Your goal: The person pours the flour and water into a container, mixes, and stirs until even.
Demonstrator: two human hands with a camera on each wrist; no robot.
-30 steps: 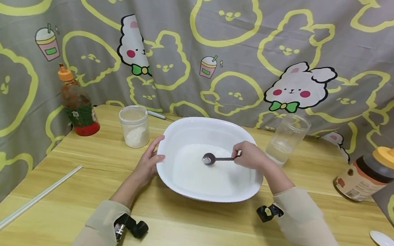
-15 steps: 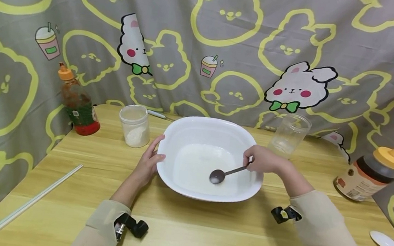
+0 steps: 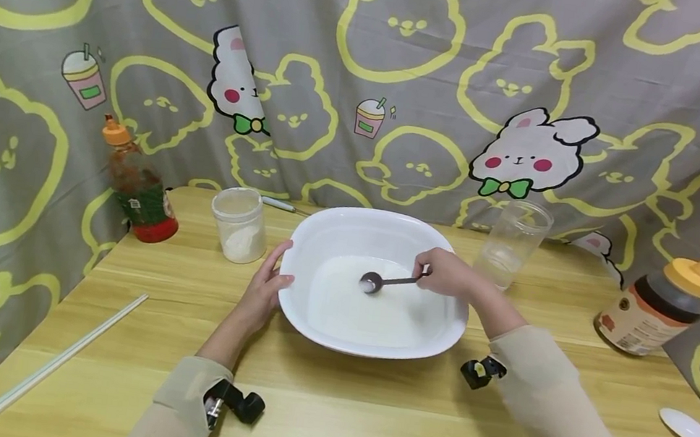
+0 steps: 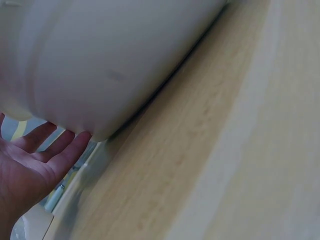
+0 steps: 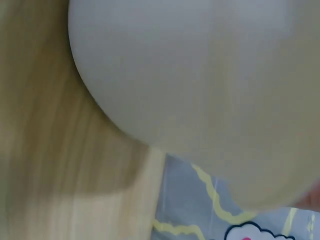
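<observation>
A white oval basin [image 3: 382, 227] with a pool of milky white liquid in it stands mid-table. My left hand [image 3: 261, 288] holds its left side, with thumb and forefinger at the rim; in the left wrist view several fingers [image 4: 60, 147] touch the outer wall. My right hand [image 3: 448, 273] reaches over the right rim and pinches the handle of a dark brown measuring spoon [image 3: 372, 282]. The spoon's bowl is at the white liquid near the basin's middle. In the right wrist view the basin's wall [image 5: 165, 75] hides nearly all of the right hand.
At the back left are a jar of white powder [image 3: 239, 234], a thin-handled tool [image 3: 278, 204] and a red sauce bottle [image 3: 142, 193]. Chopsticks [image 3: 53, 361] lie left. On the right stand a glass of water [image 3: 510, 245], a brown sauce bottle [image 3: 659, 307] and a white spoon [image 3: 691, 432].
The right hand and measuring spoon went right and toward the near side, then back left to about where they were a second ago. The left hand and basin stay put.
</observation>
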